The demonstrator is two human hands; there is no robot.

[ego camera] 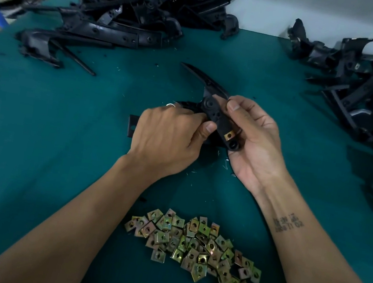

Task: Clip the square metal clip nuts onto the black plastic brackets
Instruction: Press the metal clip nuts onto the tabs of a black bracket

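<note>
Currently both hands grip one black bracket (217, 119) over the middle of the table (38, 145): left hand (169, 136) curled round its near end, right hand (254, 138) pinching its upper part. One clip nut (229, 135) is already seated on its lower tab. A loose nut pile (193, 246) lies by the near edge. Bracket heaps sit at the far-left (131, 13) and right edge (364, 81); clipped or not, cannot tell. Judged early-to-mid run.

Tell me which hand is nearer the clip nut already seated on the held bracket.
Right. The right hand cradles the bracket directly beside the seated clip nut; the left hand grips the bracket farther left, thumb tip short of it.
</note>
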